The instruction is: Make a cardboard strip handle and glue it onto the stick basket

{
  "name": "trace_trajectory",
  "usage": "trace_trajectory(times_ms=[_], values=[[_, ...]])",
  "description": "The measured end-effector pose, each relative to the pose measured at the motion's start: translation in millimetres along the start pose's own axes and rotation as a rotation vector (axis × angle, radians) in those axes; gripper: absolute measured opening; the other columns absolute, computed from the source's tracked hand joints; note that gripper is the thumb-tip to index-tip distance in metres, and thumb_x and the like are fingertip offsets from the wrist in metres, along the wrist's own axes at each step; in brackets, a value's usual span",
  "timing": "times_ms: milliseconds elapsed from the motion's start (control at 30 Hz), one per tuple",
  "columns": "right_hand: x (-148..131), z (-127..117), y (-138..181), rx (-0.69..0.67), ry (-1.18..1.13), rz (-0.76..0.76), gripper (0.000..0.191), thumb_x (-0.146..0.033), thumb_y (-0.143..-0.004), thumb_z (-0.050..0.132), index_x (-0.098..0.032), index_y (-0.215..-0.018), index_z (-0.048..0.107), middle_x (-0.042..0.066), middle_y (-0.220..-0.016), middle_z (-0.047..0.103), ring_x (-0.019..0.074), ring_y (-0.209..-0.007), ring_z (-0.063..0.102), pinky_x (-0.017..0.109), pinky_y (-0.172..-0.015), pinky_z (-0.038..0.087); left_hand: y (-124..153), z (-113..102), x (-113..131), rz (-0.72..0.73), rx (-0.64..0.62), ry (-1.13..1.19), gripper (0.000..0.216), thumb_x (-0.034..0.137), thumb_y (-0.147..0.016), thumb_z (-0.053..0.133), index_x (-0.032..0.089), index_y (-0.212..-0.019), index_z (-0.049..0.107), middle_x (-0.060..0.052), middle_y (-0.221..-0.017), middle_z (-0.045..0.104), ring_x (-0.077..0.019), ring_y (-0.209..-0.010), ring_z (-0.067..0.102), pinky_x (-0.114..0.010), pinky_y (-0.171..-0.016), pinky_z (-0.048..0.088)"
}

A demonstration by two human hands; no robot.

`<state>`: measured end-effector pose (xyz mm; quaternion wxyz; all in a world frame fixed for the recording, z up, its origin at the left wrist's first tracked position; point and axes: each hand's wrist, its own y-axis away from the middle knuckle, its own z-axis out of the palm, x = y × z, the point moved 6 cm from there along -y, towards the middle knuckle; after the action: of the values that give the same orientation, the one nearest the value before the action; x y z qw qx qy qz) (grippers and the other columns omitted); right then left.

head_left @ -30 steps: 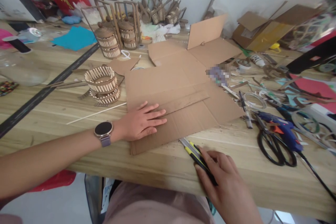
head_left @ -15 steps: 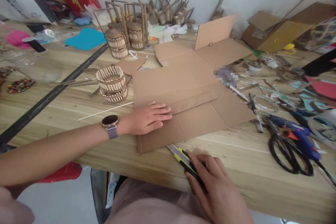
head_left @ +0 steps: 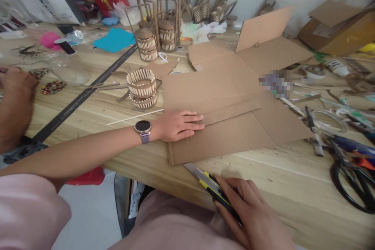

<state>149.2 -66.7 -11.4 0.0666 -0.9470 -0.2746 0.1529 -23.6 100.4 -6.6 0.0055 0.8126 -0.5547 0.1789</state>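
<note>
My left hand [head_left: 181, 125] lies flat with its fingers stretched out on the left part of an unfolded cardboard box [head_left: 211, 82]. Beside its fingertips runs a narrow cardboard strip [head_left: 231, 112] on top of the sheet. My right hand [head_left: 249, 207] is wrapped round a yellow and black utility knife [head_left: 215, 187]. The blade is out and points up and left, close to the cardboard's front edge; whether it touches the edge I cannot tell. Left of the cardboard stands a small round basket of wooden slats [head_left: 142, 88], with a thin white stick [head_left: 134, 117] in front of it.
Scissors [head_left: 354, 179] and a blue glue gun [head_left: 351, 144] lie at the right. Several lidded slat baskets [head_left: 146, 43] stand at the back. Another person's hand [head_left: 17, 86] is at the far left, near beads [head_left: 53, 87] and a clear plastic bottle [head_left: 68, 68].
The view has turned left, so everything sits farther right and another person's hand shows at the left. My left hand stays flat on the cardboard; my right still holds the knife.
</note>
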Motion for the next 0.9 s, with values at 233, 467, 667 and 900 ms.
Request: trace_trajectory(times_ms=[233,467,667,900], values=[[1.7,-2.5,8.6,0.009,0.037,0.034,0.047,-0.037,-0.093,0.054,-0.019,-0.136,0.052,0.011,-0.104,0.067,0.0231,-0.092,0.066,0.034,-0.076,0.061,-0.3,1.1,-2.2,0.013,-0.025,0.022,0.041,0.03,-0.101,0.038,0.017,-0.137,0.053,-0.009,-0.151,0.044,-0.0226,-0.142,0.036,-0.044,-0.118,0.028],[19.1,-16.8,20.3,0.055,0.019,0.188,0.042,-0.039,-0.091,0.056,-0.024,-0.13,0.058,0.01,-0.107,0.067,0.025,-0.098,0.066,0.036,-0.079,0.061,1.7,1.2,-9.1,-0.021,-0.01,0.077,0.043,0.033,-0.101,0.038,0.018,-0.14,0.049,-0.011,-0.154,0.039,-0.0223,-0.143,0.035,-0.047,-0.119,0.026],[17.1,-21.1,21.4,0.096,0.042,0.174,0.04,-0.039,-0.092,0.053,-0.023,-0.129,0.058,0.01,-0.106,0.067,0.0254,-0.097,0.066,0.036,-0.078,0.061,15.0,-17.5,2.4,-0.197,0.157,0.117,0.042,0.034,-0.102,0.035,0.016,-0.136,0.051,-0.013,-0.15,0.044,-0.0238,-0.142,0.035,-0.046,-0.118,0.029],[18.1,-22.0,19.6,0.098,0.046,0.172,0.04,-0.039,-0.091,0.054,-0.022,-0.128,0.057,0.01,-0.104,0.067,0.0252,-0.094,0.067,0.036,-0.076,0.061,95.8,-20.0,34.7,-0.904,0.523,0.513,0.038,0.04,-0.097,0.045,0.023,-0.131,0.043,-0.01,-0.126,0.06,-0.023,-0.12,0.058,-0.042,-0.098,0.053]])
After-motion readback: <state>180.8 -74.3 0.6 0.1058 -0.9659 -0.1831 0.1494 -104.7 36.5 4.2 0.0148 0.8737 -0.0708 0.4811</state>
